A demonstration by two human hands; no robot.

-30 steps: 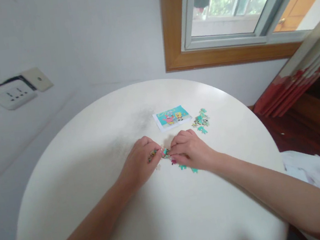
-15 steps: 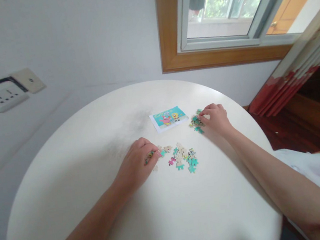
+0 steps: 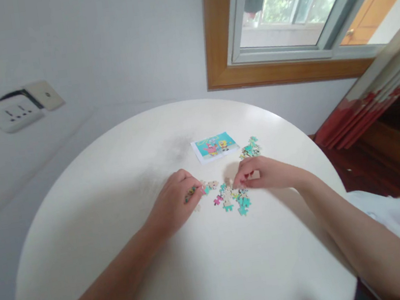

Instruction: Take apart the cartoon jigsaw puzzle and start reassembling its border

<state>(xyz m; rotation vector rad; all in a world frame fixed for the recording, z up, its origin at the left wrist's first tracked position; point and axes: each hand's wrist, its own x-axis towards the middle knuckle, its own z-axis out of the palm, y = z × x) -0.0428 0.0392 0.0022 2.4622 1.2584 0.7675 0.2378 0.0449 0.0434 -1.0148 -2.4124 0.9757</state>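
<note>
My left hand (image 3: 175, 200) rests on the table with thumb and fingers curled together around jigsaw puzzle pieces (image 3: 190, 194). Its fingertips meet beside a few more pieces, one teal and pink. Over the middle pile of jigsaw pieces (image 3: 244, 204) my right hand (image 3: 257, 172) reaches down, thumb and fingers closed together. Whatever lies between those fingertips is too small to make out. Teal, beige and pink pieces lie loosely in that pile. A second pile of pieces (image 3: 251, 149) sits farther back. Behind the hands lies a cartoon picture card (image 3: 215, 147).
Everything lies on a round white table (image 3: 112, 157) set against a wall with a socket (image 3: 16, 113). A wood-framed window (image 3: 288, 67) is above the back right. To the right are a red and beige curtain (image 3: 344, 117) and a white plastic bag (image 3: 392, 222).
My right hand has left the far pile and come nearer, over the middle pile. My left hand stays by its pieces. The view has shifted slightly.
</note>
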